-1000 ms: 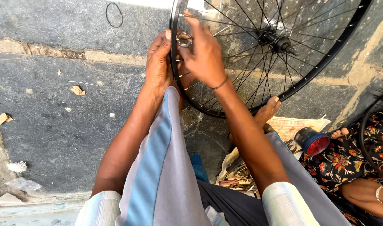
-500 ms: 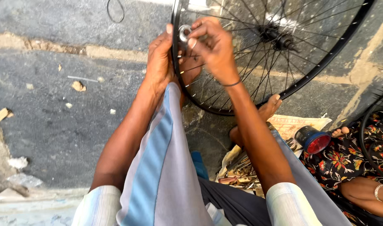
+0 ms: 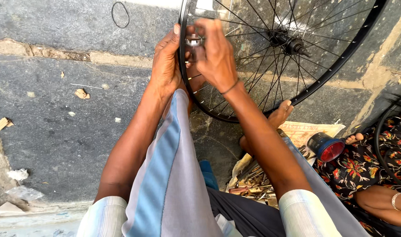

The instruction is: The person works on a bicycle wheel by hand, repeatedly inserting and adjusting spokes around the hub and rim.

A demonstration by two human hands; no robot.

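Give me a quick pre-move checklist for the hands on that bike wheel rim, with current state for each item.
1. Left hand braced on the wheel rim: ok, its palm lies against the rim's outer edge.
2. Right hand on the small metal tool: ok, fingers pinch it at the rim.
3. Tool seated square on a spoke end: cannot tell, fingers hide the contact.
4. Wheel steadied: ok, a bare foot rests by the lower rim.
5. Spokes clear of the fingers: ok, none look trapped.
6. Spare tools within reach: ok, a pile lies beside the knee.
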